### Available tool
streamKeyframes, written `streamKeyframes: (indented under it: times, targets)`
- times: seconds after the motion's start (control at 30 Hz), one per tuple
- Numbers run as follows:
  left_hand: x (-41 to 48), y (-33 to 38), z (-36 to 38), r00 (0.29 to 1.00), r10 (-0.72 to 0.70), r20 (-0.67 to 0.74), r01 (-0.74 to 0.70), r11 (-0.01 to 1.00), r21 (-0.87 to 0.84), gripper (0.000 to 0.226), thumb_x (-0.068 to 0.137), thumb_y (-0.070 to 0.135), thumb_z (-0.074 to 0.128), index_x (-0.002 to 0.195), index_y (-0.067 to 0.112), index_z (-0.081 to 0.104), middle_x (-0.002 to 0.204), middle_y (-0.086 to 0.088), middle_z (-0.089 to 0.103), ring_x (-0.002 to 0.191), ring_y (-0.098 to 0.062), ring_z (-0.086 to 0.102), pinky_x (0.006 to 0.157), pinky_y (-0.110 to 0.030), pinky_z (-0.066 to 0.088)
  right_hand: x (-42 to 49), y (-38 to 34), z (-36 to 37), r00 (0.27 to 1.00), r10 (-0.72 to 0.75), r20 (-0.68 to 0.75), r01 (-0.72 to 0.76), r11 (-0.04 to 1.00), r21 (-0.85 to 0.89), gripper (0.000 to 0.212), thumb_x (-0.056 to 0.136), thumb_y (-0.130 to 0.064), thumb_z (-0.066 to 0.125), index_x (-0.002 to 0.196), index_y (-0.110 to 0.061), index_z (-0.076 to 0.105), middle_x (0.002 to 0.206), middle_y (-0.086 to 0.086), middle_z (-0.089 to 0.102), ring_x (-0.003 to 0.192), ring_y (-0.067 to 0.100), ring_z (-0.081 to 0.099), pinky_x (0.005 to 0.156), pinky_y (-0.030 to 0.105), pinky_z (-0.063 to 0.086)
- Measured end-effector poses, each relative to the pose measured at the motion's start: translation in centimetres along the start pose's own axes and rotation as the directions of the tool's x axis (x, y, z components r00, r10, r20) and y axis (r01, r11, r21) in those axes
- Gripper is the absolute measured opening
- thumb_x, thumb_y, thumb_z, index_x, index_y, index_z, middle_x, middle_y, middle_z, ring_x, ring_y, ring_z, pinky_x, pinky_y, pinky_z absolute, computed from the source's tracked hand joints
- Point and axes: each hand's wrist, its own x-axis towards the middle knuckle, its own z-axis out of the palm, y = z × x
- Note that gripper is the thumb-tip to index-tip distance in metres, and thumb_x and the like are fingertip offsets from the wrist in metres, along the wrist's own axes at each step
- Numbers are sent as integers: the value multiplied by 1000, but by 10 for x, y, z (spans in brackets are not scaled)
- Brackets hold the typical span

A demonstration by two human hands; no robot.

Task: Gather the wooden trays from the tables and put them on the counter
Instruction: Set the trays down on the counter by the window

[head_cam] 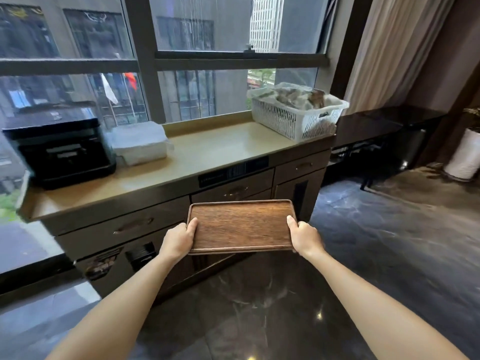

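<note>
A rectangular dark wooden tray (241, 226) with a raised rim is held level in front of me, below the counter's front edge and in front of its drawers. My left hand (179, 241) grips the tray's left short side, thumb on top. My right hand (305, 237) grips the right short side the same way. The tray carries nothing. The tan counter (207, 154) runs under the window, just beyond the tray.
On the counter stand a black appliance (61, 152) at the left, a stack of folded white cloths (140, 142) beside it, and a white plastic basket (296, 113) at the right. Dark cabinets with drawers (135, 224) sit below. A low dark bench (376, 126) and curtain are at the right.
</note>
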Motion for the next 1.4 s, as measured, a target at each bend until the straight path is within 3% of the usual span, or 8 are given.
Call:
streamKeyframes:
  times: [0.1, 0.33, 0.53, 0.77, 0.93, 1.1, 1.23, 1.4]
  targets:
    - [71, 23, 18, 1000, -16, 9, 16, 1000, 8, 56, 99, 39, 27, 103, -6, 60, 122, -25, 60, 117, -37, 52, 97, -38, 37, 88, -11, 8, 999, -19, 32, 20, 999, -39, 62, 96, -51, 20, 110, -6, 60, 102, 13, 67, 93, 31, 65, 88, 40, 49]
    - [228, 76, 39, 991, -127, -50, 128, 992, 12, 57, 98, 42, 25, 102, -3, 61, 123, -24, 60, 116, -36, 52, 96, -39, 38, 284, -55, 36, 977, -93, 192, 95, 995, -3, 56, 97, -49, 22, 98, -6, 59, 65, 0, 55, 54, 16, 55, 80, 38, 50]
    - [341, 113, 24, 969, -209, -130, 210, 978, -10, 57, 99, 38, 24, 105, -3, 62, 119, -25, 62, 112, -37, 55, 93, -36, 40, 422, -124, 59, 953, -172, 249, 172, 985, 21, 54, 94, -52, 23, 89, -10, 56, 98, 17, 67, 93, 35, 65, 88, 41, 50]
    - [494, 96, 20, 954, -272, -124, 262, 961, -89, 59, 97, 44, 25, 103, -1, 63, 115, -26, 64, 106, -37, 58, 97, -41, 45, 556, -194, 118, 928, -204, 312, 209, 978, 19, 56, 94, -50, 25, 90, -6, 60, 86, 14, 65, 87, 33, 64, 83, 39, 51]
    - [596, 89, 17, 948, -292, -128, 294, 956, -8, 58, 98, 40, 24, 106, -4, 61, 117, -25, 62, 110, -37, 55, 93, -39, 42, 645, -249, 159, 933, -178, 312, 204, 977, -55, 49, 94, -50, 24, 84, -13, 53, 102, 20, 68, 96, 34, 64, 81, 35, 47]
    - [678, 80, 7, 935, -351, -52, 353, 935, 29, 59, 98, 41, 20, 117, -2, 57, 125, -24, 59, 116, -36, 54, 96, -39, 42, 713, -290, 197, 911, -154, 382, 213, 970, -119, 51, 95, -49, 22, 87, -11, 55, 88, 14, 61, 99, 33, 62, 75, 35, 39]
    - [726, 77, 4, 929, -367, -46, 369, 928, 52, 60, 99, 41, 19, 118, -2, 57, 130, -24, 56, 120, -36, 51, 99, -39, 41, 754, -313, 221, 910, -132, 392, 200, 970, -139, 59, 98, -45, 23, 111, 0, 60, 120, 22, 61, 112, 35, 55, 89, 38, 42]
    - [766, 72, 6, 908, -414, -66, 418, 906, 67, 61, 98, 42, 18, 120, -2, 54, 131, -26, 54, 121, -39, 50, 99, -40, 40, 793, -342, 246, 895, -172, 412, 255, 954, -156, 60, 98, -44, 23, 116, 2, 58, 126, 26, 57, 117, 38, 52, 96, 40, 41]
